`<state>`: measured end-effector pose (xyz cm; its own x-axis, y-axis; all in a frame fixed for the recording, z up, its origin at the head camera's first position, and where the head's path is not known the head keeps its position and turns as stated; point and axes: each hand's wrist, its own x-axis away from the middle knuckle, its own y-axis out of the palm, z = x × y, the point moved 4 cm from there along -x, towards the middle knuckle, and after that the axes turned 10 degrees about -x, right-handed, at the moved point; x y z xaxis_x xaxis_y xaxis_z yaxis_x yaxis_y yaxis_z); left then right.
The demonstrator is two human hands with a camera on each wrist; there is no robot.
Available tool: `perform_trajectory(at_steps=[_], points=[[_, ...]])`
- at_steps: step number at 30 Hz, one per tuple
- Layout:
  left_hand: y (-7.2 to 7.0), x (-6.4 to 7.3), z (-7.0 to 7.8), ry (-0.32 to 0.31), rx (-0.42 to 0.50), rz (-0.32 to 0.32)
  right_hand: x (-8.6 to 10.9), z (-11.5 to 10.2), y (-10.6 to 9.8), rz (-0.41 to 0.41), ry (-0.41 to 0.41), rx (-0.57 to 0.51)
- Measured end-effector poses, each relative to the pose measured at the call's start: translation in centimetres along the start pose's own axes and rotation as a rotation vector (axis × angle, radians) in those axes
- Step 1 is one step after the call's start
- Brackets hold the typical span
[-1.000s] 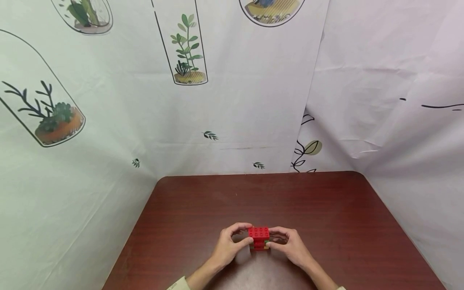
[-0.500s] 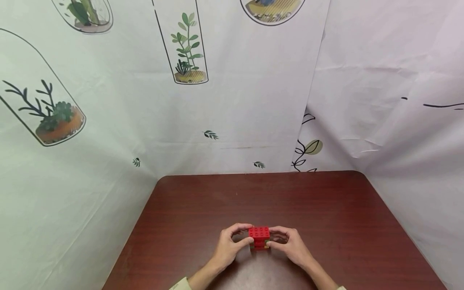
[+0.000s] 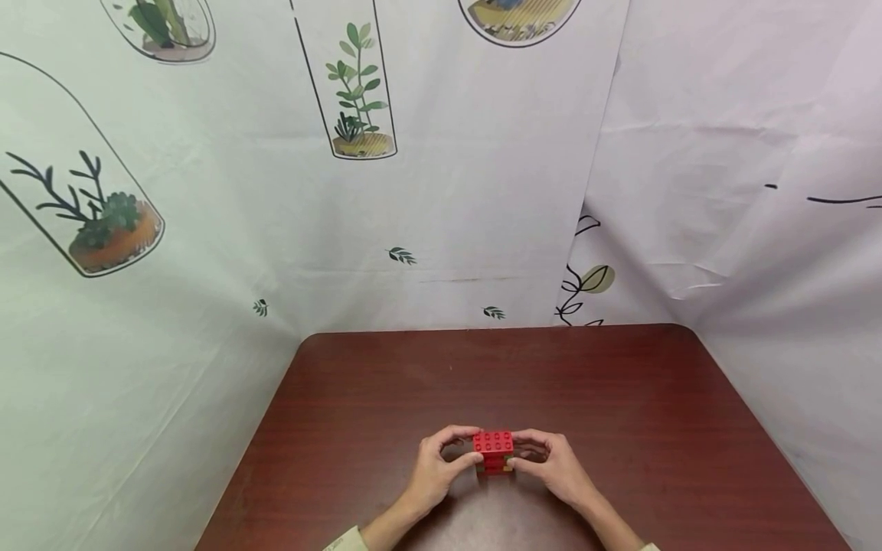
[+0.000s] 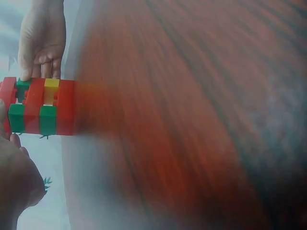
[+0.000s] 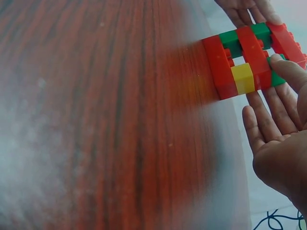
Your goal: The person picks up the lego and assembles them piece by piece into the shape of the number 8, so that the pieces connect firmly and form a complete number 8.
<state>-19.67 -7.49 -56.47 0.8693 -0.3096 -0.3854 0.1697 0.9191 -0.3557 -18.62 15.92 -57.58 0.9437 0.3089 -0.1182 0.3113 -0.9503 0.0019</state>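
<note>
A stack of toy building bricks (image 3: 492, 442) stands upright on the brown table (image 3: 441, 383). Red bricks form its bottom, middle and top layers, with studs on top. Between them sit smaller bricks: in the right wrist view a green brick (image 5: 231, 43) and a yellow brick (image 5: 243, 78) in the lower gap, and green ones in the upper gap. My left hand (image 3: 432, 468) pinches the stack's left side near the top, thumb at the front. On the other side my right hand (image 3: 556, 468) pinches it, its thumb on a green brick (image 5: 278, 72).
White cloth (image 3: 468, 229) printed with plants hangs behind the table and along both its sides. The table's far edge has rounded corners. Its wood-grain surface stretches out beyond and beside the hands.
The head view has shifted very slightly. Both hands keep their hold on the brick stack, and it stays in the same place.
</note>
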Motion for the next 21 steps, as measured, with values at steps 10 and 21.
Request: perform_trajectory(at_steps=[10, 21], points=[[0.12, 0.05, -0.07, 0.080, -0.016, 0.032, -0.12, 0.19, 0.00, -0.001, -0.009, -0.005], [0.28, 0.17, -0.09, 0.085, -0.026, 0.054, -0.11, 0.38, -0.04, 0.015, -0.005, 0.010]])
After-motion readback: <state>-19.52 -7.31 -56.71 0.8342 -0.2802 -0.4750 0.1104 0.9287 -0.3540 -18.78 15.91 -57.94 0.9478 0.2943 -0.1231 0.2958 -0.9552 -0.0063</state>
